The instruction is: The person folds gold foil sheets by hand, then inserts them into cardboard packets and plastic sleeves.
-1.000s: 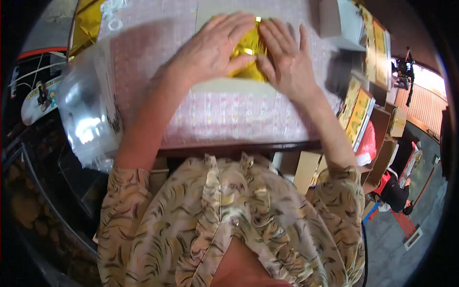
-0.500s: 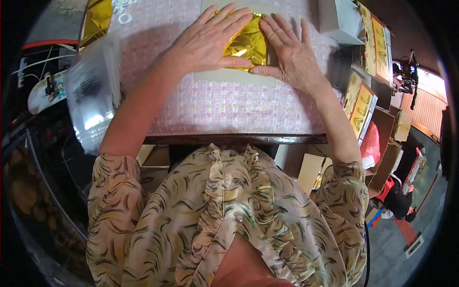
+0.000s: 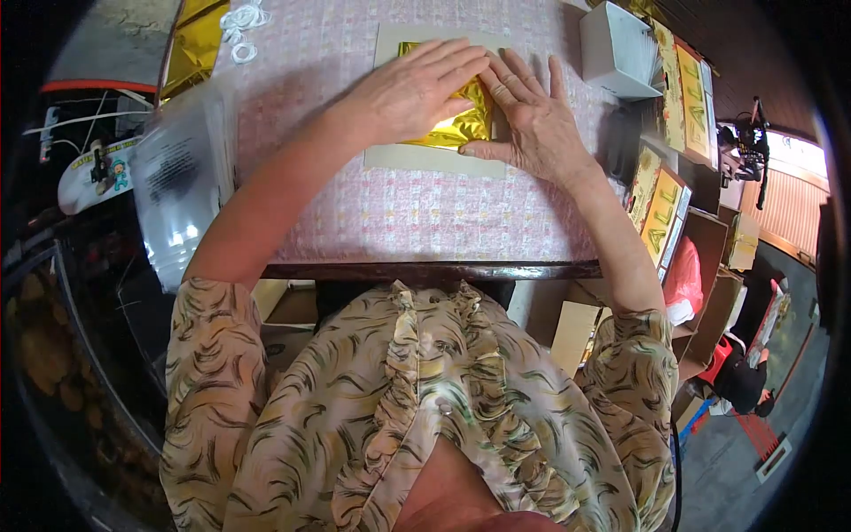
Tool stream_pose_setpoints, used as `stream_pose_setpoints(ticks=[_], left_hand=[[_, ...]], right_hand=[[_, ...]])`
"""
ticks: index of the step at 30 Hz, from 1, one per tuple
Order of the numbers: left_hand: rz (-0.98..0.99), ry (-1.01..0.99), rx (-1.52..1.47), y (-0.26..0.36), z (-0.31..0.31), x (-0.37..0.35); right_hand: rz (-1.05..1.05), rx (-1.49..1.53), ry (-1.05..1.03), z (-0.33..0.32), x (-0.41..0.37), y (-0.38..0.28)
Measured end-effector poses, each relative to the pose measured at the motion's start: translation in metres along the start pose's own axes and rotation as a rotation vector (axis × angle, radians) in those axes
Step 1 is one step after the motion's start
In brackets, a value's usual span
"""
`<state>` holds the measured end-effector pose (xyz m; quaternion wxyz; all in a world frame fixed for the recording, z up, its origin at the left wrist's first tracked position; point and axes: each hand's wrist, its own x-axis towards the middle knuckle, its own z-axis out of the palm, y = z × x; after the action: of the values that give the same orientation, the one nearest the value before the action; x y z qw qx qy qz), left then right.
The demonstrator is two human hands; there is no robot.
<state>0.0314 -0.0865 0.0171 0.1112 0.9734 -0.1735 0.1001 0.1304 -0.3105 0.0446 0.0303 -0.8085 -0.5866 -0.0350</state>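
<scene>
A folded piece of shiny gold foil [image 3: 454, 133] lies on a grey board [image 3: 399, 160] at the far part of the table. My left hand [image 3: 417, 93] rests flat across the foil's upper and left part, fingers stretched out toward the right, and hides much of it. Along the foil's right edge lies my right hand [image 3: 541, 120], its fingers extended and its thumb touching the lower right corner. Neither hand is closed around anything.
Clear plastic bags [image 3: 182, 186] hang over the table's left side. White cord [image 3: 244, 22] and more gold foil [image 3: 191, 49] lie at the upper left. To the right stand a white box [image 3: 612, 53] with sleeves inside and printed packs [image 3: 665, 208] reading "ALL".
My left hand has slid across the foil to the right, its thumb leaving the lower edge. My right hand stays at the right edge. The view has shifted slightly, showing more of the board.
</scene>
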Motion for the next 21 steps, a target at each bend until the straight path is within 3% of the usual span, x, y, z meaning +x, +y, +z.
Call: stream_pose_setpoints(ticks=[3, 9, 14, 17, 21], left_hand=[[-0.02, 0.044, -0.138, 0.002, 0.008, 0.0], [-0.07, -0.007, -0.003, 0.002, -0.001, -0.006], [-0.235, 0.157, 0.0, -0.003, -0.004, -0.011], [-0.114, 0.068, 0.034, 0.011, -0.001, -0.012], [-0.102, 0.038, -0.022, 0.012, 0.003, -0.02]], right_hand=[[-0.004, 0.014, 0.002, 0.001, 0.0, 0.001], [-0.01, 0.02, 0.008, 0.004, -0.002, 0.003], [-0.011, 0.006, 0.003, 0.004, -0.002, 0.005], [-0.005, -0.009, -0.012, 0.001, -0.002, 0.003], [0.022, 0.078, -0.026, 0.0, -0.002, 0.0]])
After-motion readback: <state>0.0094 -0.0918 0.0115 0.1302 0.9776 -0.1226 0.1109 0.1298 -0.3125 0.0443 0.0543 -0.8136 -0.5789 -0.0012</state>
